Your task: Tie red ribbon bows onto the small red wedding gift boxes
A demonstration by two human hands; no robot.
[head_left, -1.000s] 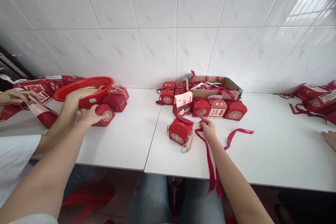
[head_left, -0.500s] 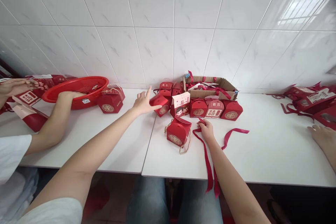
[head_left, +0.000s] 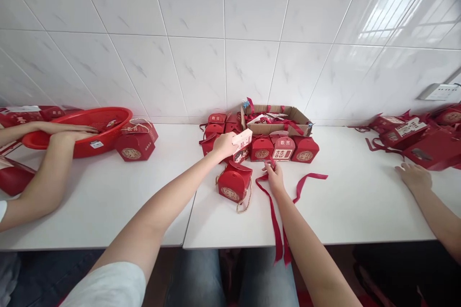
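Note:
My left hand (head_left: pixel 224 145) is closed on the near edge of a red gift box with a raised pale pink flap (head_left: pixel 242 140), in the row by the wall. Its fingertips are partly hidden behind the flap. My right hand (head_left: pixel 275 179) pinches a dark red ribbon (head_left: pixel 277 237), whose tails drop over the table's front edge. Another stretch of ribbon (head_left: pixel 312 176) lies to the right of that hand. Between my forearms stands a closed red gift box with a twisted cord handle (head_left: pixel 233 183).
Behind my hands is a cardboard box (head_left: pixel 264 128) of ribbons and cards, with red boxes (head_left: pixel 304 149) lined up before it. At left a co-worker's hands reach into a red plastic basket (head_left: pixel 90 146), beside a corded box (head_left: pixel 136 142). Another person's hand (head_left: pixel 416 176) rests at right near more red boxes (head_left: pixel 428 141).
My left hand has moved right, from above a red box at the left of the row to the box with the pink flap, and closed. My right hand still pinches the ribbon.

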